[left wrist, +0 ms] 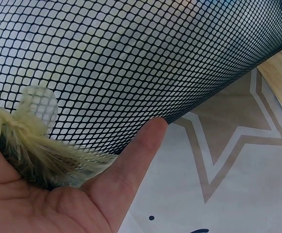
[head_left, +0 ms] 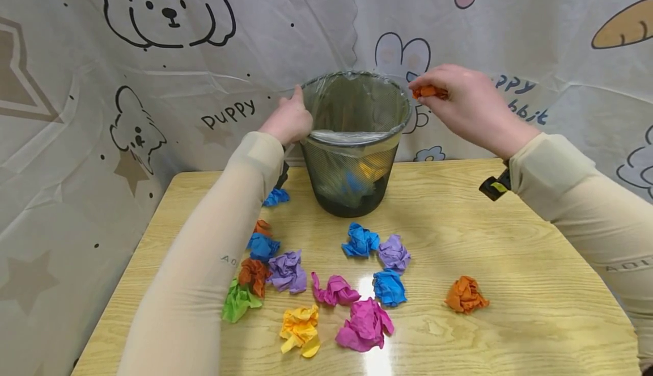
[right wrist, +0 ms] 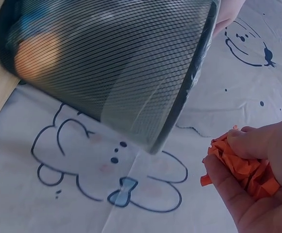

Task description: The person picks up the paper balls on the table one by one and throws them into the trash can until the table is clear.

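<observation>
A black mesh wastebasket [head_left: 351, 177] with a clear bag liner stands at the back of the table, blue and yellow paper showing through its wall. My left hand [head_left: 289, 119] grips its left rim. In the left wrist view the thumb [left wrist: 145, 145] lies along the outer mesh beside a gathered knot of the liner [left wrist: 19, 126]; the other fingers are mostly hidden. My right hand [head_left: 461, 101] pinches a crumpled orange paper ball [right wrist: 242, 167] between thumb and fingers. It is raised just right of the rim, outside the opening.
Crumpled paper balls lie before the basket: blue [head_left: 361, 240], purple [head_left: 288, 271], pink [head_left: 365, 325], yellow [head_left: 300, 330], green [head_left: 240, 301], with an orange one [head_left: 466, 295] off to the right. Some are partly behind my left forearm. A printed cloth [head_left: 285, 30] hangs behind the table [head_left: 433, 217].
</observation>
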Available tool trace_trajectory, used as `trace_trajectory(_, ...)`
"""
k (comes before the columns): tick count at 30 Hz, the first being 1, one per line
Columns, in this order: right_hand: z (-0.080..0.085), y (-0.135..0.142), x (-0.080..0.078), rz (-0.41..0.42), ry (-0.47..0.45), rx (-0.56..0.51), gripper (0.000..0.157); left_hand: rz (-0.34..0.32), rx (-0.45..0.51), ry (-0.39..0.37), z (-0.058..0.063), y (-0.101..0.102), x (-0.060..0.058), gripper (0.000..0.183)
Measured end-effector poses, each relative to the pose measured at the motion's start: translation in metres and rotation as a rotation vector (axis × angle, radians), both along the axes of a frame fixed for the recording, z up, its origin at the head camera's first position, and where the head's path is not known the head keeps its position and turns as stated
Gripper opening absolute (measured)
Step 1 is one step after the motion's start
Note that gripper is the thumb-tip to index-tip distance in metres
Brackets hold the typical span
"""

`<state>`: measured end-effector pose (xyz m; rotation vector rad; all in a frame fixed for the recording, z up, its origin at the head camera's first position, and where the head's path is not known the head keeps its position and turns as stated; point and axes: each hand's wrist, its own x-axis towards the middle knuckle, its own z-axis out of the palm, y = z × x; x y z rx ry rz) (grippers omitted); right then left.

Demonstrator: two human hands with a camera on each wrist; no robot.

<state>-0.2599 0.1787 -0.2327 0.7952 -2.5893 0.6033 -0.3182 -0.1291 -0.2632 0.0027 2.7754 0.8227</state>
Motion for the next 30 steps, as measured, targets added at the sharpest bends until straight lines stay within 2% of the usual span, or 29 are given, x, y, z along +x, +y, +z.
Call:
trace_trajectory(9, 0.004, -0.034, -0.023, 0.019, -0.077, 0.015, 0.030, -0.008, -0.011, 0.005, 0.000, 0.000, 0.000, 0.081)
trace_trajectory(18, 0.005, -0.056, -0.041, 0.053, -0.125, 0.051, 0.031, -0.007, -0.013, 0.003, 0.001, 0.001, 0.000, 0.083)
trace_trajectory(30, 0.004, -0.075, -0.062, 0.123, -0.279, 0.174, 0.032, 0.003, 0.009, 0.008, 0.000, 0.001, 0.001, 0.083)
